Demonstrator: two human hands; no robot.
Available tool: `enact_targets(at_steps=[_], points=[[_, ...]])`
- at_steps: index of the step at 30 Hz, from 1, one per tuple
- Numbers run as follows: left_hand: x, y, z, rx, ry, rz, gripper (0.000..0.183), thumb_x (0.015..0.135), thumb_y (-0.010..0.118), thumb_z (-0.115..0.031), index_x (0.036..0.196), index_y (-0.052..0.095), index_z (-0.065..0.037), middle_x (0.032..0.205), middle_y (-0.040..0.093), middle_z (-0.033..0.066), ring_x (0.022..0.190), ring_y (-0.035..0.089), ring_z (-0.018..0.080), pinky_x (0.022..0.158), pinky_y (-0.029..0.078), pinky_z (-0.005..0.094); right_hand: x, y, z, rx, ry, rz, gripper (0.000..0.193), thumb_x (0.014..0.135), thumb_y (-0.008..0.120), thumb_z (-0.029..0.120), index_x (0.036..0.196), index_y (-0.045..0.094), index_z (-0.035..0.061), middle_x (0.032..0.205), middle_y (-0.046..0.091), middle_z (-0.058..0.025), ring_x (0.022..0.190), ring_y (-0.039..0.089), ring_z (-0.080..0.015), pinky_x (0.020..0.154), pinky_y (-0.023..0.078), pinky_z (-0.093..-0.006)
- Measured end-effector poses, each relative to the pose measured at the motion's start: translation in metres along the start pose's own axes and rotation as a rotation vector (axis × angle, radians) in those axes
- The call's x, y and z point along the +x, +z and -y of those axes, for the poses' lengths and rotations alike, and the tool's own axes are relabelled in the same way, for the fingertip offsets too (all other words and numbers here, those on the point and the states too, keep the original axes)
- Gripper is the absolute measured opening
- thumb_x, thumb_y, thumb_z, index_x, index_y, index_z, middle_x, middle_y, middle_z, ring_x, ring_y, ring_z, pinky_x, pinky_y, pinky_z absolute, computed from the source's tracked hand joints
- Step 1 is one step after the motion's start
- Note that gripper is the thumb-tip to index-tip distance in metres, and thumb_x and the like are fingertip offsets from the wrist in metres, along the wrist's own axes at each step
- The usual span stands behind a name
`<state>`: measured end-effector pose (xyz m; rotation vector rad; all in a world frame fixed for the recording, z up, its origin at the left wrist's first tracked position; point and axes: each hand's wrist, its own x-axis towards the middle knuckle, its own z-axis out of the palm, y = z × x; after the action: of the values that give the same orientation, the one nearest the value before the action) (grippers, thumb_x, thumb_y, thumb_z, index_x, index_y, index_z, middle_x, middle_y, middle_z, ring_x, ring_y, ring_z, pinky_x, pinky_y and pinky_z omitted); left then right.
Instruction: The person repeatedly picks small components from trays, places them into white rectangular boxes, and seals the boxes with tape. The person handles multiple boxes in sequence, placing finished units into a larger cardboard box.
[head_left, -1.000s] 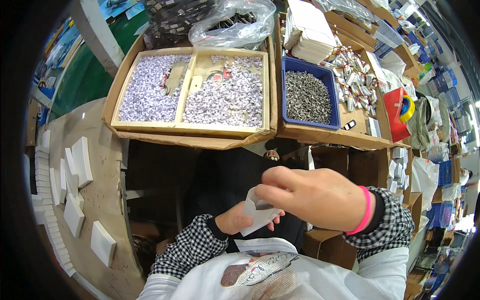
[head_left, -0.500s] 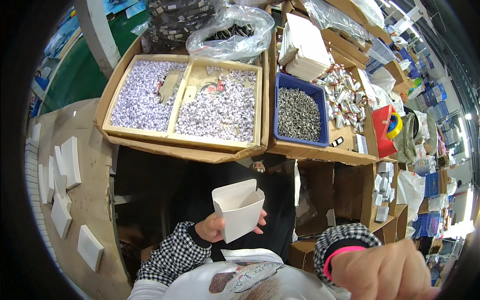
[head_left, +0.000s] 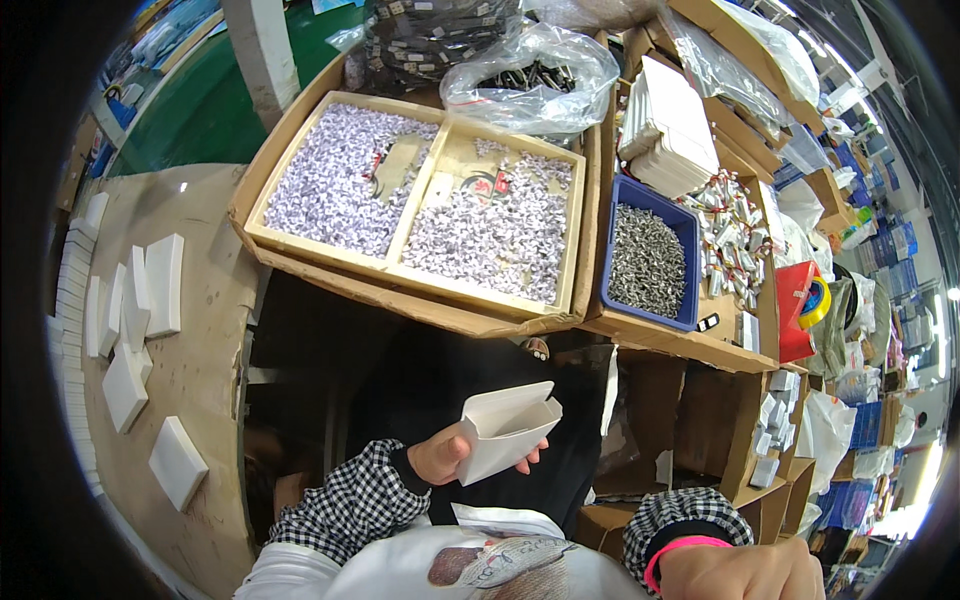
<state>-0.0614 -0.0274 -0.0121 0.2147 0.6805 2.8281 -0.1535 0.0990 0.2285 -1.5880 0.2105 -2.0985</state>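
My left hand (head_left: 441, 457) is closed around a small white cardboard box (head_left: 508, 438), thumb on the near side and fingertips showing past its right side. The box is tilted, its top open with a flap standing up; a pale edge shows inside, too unclear to name. At the lower right, my right hand (head_left: 742, 572) shows its back and bent knuckles beside a pink wristband (head_left: 655, 560). Its fingers curl under and out of sight, so whatever they may hold is hidden. It is apart from the box.
Ahead stands a divided wooden tray (head_left: 425, 190) of small white pieces. Right of it are a blue bin (head_left: 607, 255) of metal parts, stacked white cards (head_left: 672, 130) and wired silver parts (head_left: 733, 240). Several white boxes (head_left: 178, 463) lie on the left table (head_left: 215, 330).
The surroundings have shifted rightward in view. The box now leans more, its opening turned differently. My right hand has moved lower and left, partly out of the picture.
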Motion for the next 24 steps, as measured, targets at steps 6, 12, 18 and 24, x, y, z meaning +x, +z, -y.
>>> enact_targets(at_steps=[6,12,18,24], points=[[-0.001,0.0,-0.001,0.068,-0.045,0.007,0.11,0.064,0.076,-0.061,0.138,0.029,0.006,0.125,0.049,0.0225,0.114,0.053,0.0292,0.098,0.042,0.0417,-0.002,-0.002,-0.002,-0.023,-0.084,-0.019,0.044,0.098,0.042,0.018,0.06,0.057,0.0005,0.057,0.051,-0.008,0.046,0.052,-0.0174,0.081,0.057,-0.042],[-0.003,0.004,-0.013,0.495,0.0,0.079,0.109,0.069,0.066,-0.069,0.141,0.03,0.004,0.139,0.036,0.0168,0.131,0.035,0.0265,0.11,0.026,0.0365,-0.006,0.0,-0.004,-0.022,-0.053,-0.058,0.045,0.098,0.042,0.015,0.058,0.058,-0.0006,0.057,0.052,-0.0086,0.045,0.051,-0.0165,0.082,0.058,-0.0421],[0.0,-0.001,-0.018,0.581,0.061,0.108,0.106,0.069,0.066,-0.069,0.139,0.033,0.004,0.138,0.037,0.0175,0.128,0.037,0.0277,0.107,0.028,0.0365,-0.003,-0.009,-0.005,0.014,0.022,-0.036,0.048,0.098,0.042,0.018,0.056,0.057,0.0,0.055,0.051,-0.0081,0.042,0.048,-0.0154,0.08,0.058,-0.0427],[-0.005,-0.007,-0.021,0.477,0.06,0.1,0.106,0.071,0.067,-0.067,0.14,0.031,0.004,0.138,0.036,0.016,0.129,0.037,0.0261,0.107,0.028,0.0352,0.012,-0.08,-0.009,-0.353,0.223,-0.417,0.039,0.096,0.048,0.025,0.066,0.056,0.0009,0.06,0.056,-0.0054,0.049,0.055,-0.02,0.051,0.05,-0.0356]])
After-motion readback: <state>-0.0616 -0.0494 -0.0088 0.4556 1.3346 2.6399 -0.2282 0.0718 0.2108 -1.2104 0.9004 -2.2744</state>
